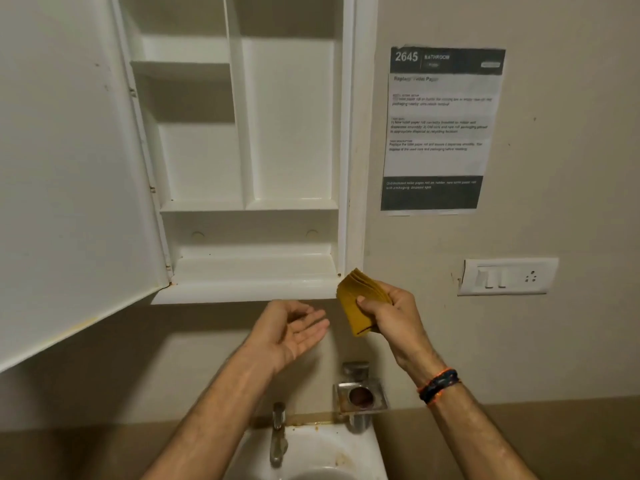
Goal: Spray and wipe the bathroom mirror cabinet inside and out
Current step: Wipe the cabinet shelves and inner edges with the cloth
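Both forearms reach up over the sink [360, 448]. Above hangs the white cabinet [249, 168], its door [69, 168] swung wide left. Below its bottom ledge the left hand [291, 332] lies spread, palm up, holding nothing; the right hand [391, 315] pinches a folded yellow cloth [356, 299] beside the cabinet's lower right corner.

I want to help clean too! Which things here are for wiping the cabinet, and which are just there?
For the job:
- yellow cloth, held in the right hand
- open cabinet
- cabinet door
- left hand, free

Just there:
- paper notice
- switch plate
- tap
- sink
- metal holder
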